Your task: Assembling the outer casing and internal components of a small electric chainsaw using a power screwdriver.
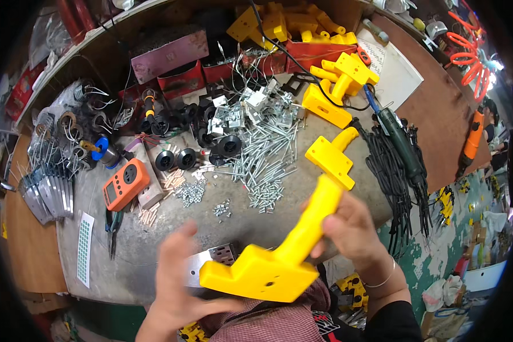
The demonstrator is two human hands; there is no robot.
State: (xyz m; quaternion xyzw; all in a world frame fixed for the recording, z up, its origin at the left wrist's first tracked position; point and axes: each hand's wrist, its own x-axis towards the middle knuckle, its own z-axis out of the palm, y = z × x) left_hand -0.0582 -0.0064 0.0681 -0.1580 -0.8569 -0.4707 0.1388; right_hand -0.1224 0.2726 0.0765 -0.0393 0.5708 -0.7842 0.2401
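Note:
A yellow plastic handle housing point(268, 276) is held tilted above the front edge of the workbench. My right hand point(350, 228) is wrapped round its grip, and the wide block end points down and left. Beside that end is my left hand point(176, 279), slightly blurred, fingers and thumb apart; whether the thumb touches the housing I cannot tell. A perforated metal plate point(219, 254) lies on the bench behind the housing, partly covered. Another yellow housing point(332, 159) rests just beyond my right hand.
Loose screws point(268, 154) are heaped mid-bench, near black round caps point(186, 159). An orange meter point(125, 185), pliers point(114, 233) and a sticker sheet point(85, 249) lie left. At right are black cables point(382, 176) and a green power screwdriver point(399, 139); an orange tool point(473, 139) hangs beyond.

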